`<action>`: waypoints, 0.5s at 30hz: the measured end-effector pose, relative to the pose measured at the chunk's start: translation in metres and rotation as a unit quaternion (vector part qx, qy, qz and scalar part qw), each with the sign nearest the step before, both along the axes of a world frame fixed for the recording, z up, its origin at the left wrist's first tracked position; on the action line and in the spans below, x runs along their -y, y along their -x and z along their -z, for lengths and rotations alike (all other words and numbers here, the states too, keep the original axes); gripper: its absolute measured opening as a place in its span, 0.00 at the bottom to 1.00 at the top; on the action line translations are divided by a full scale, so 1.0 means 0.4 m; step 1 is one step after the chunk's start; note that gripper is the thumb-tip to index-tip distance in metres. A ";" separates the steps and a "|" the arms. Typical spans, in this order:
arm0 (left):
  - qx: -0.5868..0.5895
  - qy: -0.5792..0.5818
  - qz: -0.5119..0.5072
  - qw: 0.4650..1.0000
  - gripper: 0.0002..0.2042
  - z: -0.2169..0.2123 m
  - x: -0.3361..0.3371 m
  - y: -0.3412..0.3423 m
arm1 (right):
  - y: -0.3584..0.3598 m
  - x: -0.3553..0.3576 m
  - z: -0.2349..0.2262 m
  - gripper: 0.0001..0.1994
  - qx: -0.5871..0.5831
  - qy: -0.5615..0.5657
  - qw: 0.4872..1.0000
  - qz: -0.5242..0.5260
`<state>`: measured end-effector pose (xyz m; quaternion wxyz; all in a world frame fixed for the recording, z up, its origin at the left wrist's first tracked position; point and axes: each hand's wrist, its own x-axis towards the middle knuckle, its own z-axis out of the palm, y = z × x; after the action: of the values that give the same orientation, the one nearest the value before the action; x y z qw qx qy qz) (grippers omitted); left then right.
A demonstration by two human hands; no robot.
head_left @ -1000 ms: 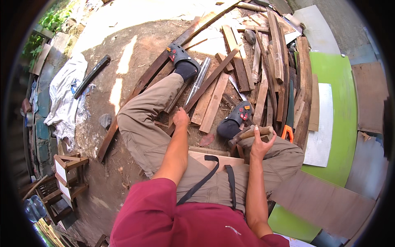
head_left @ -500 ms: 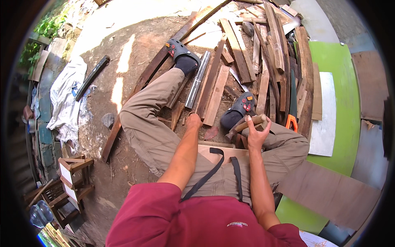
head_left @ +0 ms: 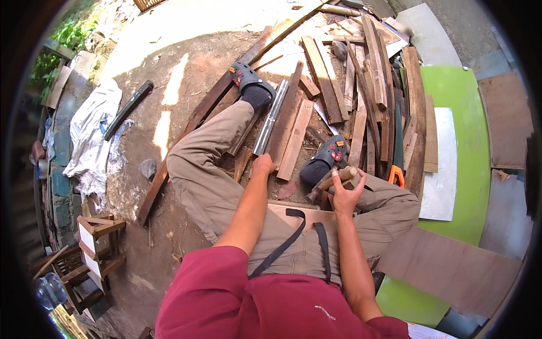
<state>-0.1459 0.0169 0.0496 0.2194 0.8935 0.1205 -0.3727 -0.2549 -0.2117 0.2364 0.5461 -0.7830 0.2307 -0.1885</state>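
Observation:
I sit on the dirt with both legs stretched out over scattered planks. My left hand (head_left: pixel 262 165) reaches down between my legs, fingers bent over the near ends of a grey metal strip (head_left: pixel 272 116) and a dark plank (head_left: pixel 287 110); I cannot tell if it grips either. Beside my right shoe (head_left: pixel 324 164), my right hand (head_left: pixel 345 193) is closed around a short pale wooden piece (head_left: pixel 337 178). A light board (head_left: pixel 293 213) lies on my lap under two black straps.
A heap of planks (head_left: pixel 367 85) lies ahead, with an orange-handled saw (head_left: pixel 397 164) along its right side. At the right are a green board (head_left: pixel 468 113), a white sheet (head_left: pixel 440 169) and a brown panel (head_left: pixel 451 271). White cloth (head_left: pixel 90 141), a black bar (head_left: pixel 129 107) and small wooden stools (head_left: pixel 96 243) are at the left.
My left hand has slid forward off my thigh to the plank ends. My right hand, fingers spread a second ago, has closed on the pale wooden piece.

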 end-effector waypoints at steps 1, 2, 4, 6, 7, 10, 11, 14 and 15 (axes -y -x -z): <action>-0.002 -0.015 0.017 1.000 0.32 0.009 0.003 0.000 | 0.007 -0.001 0.004 0.27 0.002 0.028 1.000 -0.006; -0.003 -0.028 0.040 0.999 0.31 0.004 0.001 -0.017 | 0.003 -0.015 -0.012 0.27 0.005 0.057 0.998 -0.006; 0.004 -0.017 0.027 0.999 0.28 -0.009 -0.007 -0.028 | 0.006 -0.036 -0.030 0.27 0.007 -0.034 0.999 -0.002; 0.004 0.008 0.003 1.000 0.25 -0.023 -0.003 -0.016 | 0.011 -0.036 -0.023 0.27 -0.023 0.010 1.000 0.010; 0.007 0.015 -0.021 1.000 0.25 -0.027 -0.008 -0.006 | -0.003 -0.043 -0.034 0.27 -0.017 0.026 0.999 -0.006; -0.011 0.000 -0.035 0.999 0.25 -0.016 -0.001 0.034 | 0.006 -0.049 -0.022 0.26 -0.005 -0.005 1.000 -0.020; -0.020 -0.013 -0.032 0.999 0.25 -0.009 -0.004 0.045 | 0.004 -0.049 -0.020 0.26 0.003 -0.002 1.000 -0.022; -0.071 -0.048 0.008 0.996 0.20 0.006 -0.024 0.073 | -0.005 -0.060 -0.036 0.26 0.019 0.025 0.999 -0.026; -0.093 -0.057 0.041 0.993 0.21 0.010 -0.032 0.085 | -0.005 -0.067 -0.049 0.26 0.019 0.047 0.998 -0.028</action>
<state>-0.1798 0.0296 0.0455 0.1406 0.8700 0.1250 -0.4557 -0.2530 -0.1847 0.2559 0.5178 -0.8104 0.1889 -0.1987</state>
